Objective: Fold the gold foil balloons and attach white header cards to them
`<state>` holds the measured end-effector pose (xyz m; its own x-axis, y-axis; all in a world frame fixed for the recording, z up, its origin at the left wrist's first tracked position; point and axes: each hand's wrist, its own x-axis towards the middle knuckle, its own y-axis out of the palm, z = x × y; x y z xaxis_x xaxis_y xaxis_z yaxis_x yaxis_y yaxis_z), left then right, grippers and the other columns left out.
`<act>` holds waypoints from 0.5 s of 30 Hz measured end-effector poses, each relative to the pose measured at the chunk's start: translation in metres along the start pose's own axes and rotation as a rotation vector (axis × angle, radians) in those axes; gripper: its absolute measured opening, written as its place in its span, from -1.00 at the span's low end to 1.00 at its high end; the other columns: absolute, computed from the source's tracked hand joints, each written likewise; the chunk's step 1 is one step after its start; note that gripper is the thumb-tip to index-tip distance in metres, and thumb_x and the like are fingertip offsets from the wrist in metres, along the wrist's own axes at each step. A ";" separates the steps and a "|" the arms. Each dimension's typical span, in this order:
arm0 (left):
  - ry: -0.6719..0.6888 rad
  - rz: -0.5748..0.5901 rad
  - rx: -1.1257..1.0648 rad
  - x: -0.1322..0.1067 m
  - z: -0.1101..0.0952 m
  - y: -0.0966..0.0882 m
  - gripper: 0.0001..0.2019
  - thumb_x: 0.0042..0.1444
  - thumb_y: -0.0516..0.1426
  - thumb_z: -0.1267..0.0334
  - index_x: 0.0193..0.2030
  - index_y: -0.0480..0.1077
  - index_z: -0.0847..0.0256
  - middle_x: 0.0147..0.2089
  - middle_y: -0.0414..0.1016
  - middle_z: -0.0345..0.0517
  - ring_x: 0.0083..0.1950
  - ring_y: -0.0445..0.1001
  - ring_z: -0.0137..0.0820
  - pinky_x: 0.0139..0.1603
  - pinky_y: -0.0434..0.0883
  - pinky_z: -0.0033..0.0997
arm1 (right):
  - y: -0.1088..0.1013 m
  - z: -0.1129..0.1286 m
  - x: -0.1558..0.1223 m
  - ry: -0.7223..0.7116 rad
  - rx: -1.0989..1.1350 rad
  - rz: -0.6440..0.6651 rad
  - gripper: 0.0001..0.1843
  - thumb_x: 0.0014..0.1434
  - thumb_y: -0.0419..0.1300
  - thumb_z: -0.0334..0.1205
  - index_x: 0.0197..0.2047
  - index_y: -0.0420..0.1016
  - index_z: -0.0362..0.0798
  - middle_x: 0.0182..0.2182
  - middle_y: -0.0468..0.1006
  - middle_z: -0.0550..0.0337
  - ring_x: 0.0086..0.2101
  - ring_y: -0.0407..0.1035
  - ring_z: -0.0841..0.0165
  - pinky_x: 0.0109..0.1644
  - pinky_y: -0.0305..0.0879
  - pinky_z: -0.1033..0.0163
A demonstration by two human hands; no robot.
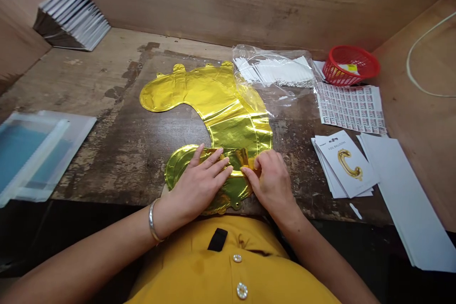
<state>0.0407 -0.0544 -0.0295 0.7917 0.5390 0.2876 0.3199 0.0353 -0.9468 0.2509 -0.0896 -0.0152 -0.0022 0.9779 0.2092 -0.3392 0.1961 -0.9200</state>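
1. Wooden workbench (pixel 89 104): scarred dark top, walled with plywood panels on three sides.
2. Gold foil balloon (pixel 210 99): lies flat, centre of the bench, its lower end doubled over directly in front of the person, under both hands.
3. Stack of clear plastic sleeves (pixel 39 152): bench's left edge, bluish sheet showing through.
4. White card strips (pixel 406 194): loose pile, far right, overhanging the bench edge.
5. Printed label sheet (pixel 351 108): beside the red plastic basket (pixel 351 65).
6. Clear bag of white sticks (pixel 272 69): partly overlapping the balloon's upper edge.
7. Header cards (pixel 344 164): printed "Foil Balloons" with a gold letter C.
8. Left hand (pixel 197 183): open, fingers nearly flat, pressing the foil without gripping (metal bangle (pixel 153 221) at the wrist).
9. Right hand (pixel 270 180): fingers curled, thumb and fingertips pinching the folded foil edge.

Handling note: thin foil creases easily, so one flat hand anchoring while the other guides the fold seems the sound approach.
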 end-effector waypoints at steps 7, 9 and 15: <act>-0.020 0.057 -0.123 -0.004 0.011 0.004 -0.64 0.27 0.02 0.41 0.18 0.37 0.20 0.24 0.41 -0.02 0.28 0.35 -0.15 0.37 0.11 0.04 | 0.002 -0.030 -0.001 -0.481 0.236 0.242 -0.57 0.25 0.12 -0.33 0.19 0.36 -0.09 0.20 0.41 0.03 0.26 0.15 0.21 0.34 0.11 -0.02; -0.028 0.051 -0.174 -0.005 0.013 0.003 -0.62 0.29 0.01 0.35 0.23 0.32 0.21 0.25 0.40 -0.01 0.30 0.33 -0.19 0.36 0.15 -0.01 | 0.003 -0.031 0.000 -0.437 0.266 0.220 -0.55 0.19 0.14 -0.37 0.16 0.40 -0.10 0.18 0.44 0.04 0.24 0.19 0.21 0.33 0.13 -0.02; -0.010 0.000 -0.220 -0.013 0.020 0.005 -0.57 0.26 0.06 0.26 0.26 0.27 0.23 0.25 0.39 0.06 0.28 0.35 -0.17 0.31 0.25 -0.02 | 0.015 -0.011 0.005 -0.366 0.263 0.030 -0.68 0.15 0.13 -0.45 -0.05 0.53 -0.06 0.02 0.58 0.07 0.08 0.36 0.18 0.21 0.29 0.01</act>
<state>0.0221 -0.0444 -0.0412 0.7865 0.5477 0.2852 0.4270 -0.1488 -0.8919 0.2564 -0.0806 -0.0320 -0.3324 0.8832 0.3307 -0.5615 0.0964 -0.8219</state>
